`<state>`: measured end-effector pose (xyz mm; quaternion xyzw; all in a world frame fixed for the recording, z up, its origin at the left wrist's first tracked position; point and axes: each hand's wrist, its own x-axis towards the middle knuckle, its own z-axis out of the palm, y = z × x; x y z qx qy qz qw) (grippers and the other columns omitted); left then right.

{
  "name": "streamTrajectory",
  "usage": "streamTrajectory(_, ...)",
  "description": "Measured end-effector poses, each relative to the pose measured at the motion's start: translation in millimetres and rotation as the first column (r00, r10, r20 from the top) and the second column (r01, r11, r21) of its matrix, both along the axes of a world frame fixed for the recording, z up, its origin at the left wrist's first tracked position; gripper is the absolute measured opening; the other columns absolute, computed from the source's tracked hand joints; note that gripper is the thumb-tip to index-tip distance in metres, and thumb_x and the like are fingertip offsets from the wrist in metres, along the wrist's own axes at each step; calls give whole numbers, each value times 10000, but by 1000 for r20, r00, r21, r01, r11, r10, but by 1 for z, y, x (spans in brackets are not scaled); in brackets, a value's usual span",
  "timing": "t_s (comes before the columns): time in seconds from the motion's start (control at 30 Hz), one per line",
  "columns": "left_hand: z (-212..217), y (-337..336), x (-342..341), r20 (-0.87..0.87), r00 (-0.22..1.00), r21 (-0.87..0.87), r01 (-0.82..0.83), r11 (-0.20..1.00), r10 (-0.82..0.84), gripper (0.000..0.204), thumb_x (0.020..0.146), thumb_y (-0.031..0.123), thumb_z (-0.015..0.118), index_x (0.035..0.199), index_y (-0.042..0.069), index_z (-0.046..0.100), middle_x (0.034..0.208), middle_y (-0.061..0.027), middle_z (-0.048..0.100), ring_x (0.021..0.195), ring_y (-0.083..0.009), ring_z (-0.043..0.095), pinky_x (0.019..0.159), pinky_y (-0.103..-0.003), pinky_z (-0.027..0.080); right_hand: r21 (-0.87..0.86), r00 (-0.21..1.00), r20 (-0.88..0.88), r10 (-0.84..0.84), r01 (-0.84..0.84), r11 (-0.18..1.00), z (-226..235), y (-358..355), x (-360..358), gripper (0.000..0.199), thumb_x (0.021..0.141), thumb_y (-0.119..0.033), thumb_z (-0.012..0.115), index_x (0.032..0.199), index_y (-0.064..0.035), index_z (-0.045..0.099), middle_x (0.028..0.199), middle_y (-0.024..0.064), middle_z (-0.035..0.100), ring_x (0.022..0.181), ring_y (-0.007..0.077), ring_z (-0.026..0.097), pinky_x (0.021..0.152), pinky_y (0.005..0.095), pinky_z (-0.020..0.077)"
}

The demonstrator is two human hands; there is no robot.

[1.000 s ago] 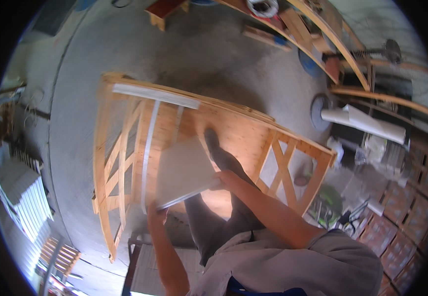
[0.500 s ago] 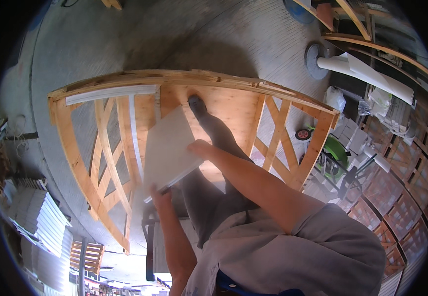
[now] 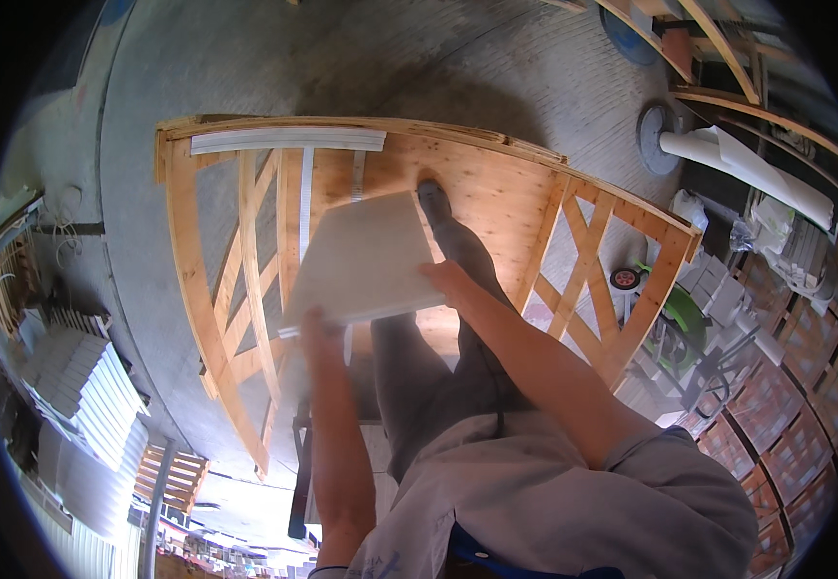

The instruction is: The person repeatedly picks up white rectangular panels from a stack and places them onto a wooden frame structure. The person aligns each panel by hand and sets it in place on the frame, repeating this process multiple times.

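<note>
Between my two hands I hold a large, flat, pale grey tile (image 3: 366,256), slightly tilted above the plywood floor of a wooden crate (image 3: 496,203). My right hand (image 3: 446,282) grips its right edge, fingers closed. At its near left corner is my left hand (image 3: 319,333), blurred, with the fingers partly hidden behind the edge. A thin second layer shows along the near edge; I cannot tell if it is another tile. One of my feet (image 3: 432,201) stands inside the crate.
White strips (image 3: 289,141) lie along the crate's far left rim. Crossed slats (image 3: 583,261) form its right side. Beyond it are a green machine with a wheel (image 3: 682,328), a white roll (image 3: 747,164) and stacked crates of tiles (image 3: 752,396). White corrugated sheets (image 3: 81,386) are at left.
The tile has swung round to lie more squarely before me, its near edge now more level. My right hand has moved along with it. My view has shifted, so the crate appears further right.
</note>
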<state>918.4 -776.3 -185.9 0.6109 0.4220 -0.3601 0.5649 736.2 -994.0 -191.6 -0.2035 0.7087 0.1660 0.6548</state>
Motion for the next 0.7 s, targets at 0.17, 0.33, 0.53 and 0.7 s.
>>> streamTrajectory(0.17,15,-45,44,112,941,18,320,947,-320,430,795,70,637,1206,38,513,1181,-123,565,1088,-324,568,877,-532,512,-48,986,74,-152,156,987,10,-6,30,406,813,-162,647,1026,176,573,949,217,650,822,302,672,679,404,551)
streamTrajectory(0.33,6,-90,99,1,996,20,90,996,-90,425,786,43,639,1193,36,520,1159,-119,575,1066,-320,580,860,-537,524,-13,908,194,-371,380,925,-12,-9,62,427,829,-165,642,1058,185,550,959,229,643,805,300,670,668,397,552)
streamTrajectory(0.53,5,-128,146,54,996,-12,70,997,-70,408,783,11,632,1176,22,525,1166,-138,571,1092,-334,570,875,-543,526,25,852,211,-480,486,874,-21,-23,100,365,852,-167,644,1044,138,580,945,216,635,802,289,648,667,398,527)
streamTrajectory(0.7,-3,-138,175,54,997,-26,51,998,-50,397,783,11,638,1166,23,532,1176,-140,573,1101,-338,568,906,-556,505,-7,811,273,-518,540,841,-31,-31,128,350,853,-163,648,1037,128,585,937,221,626,797,295,637,638,412,509)
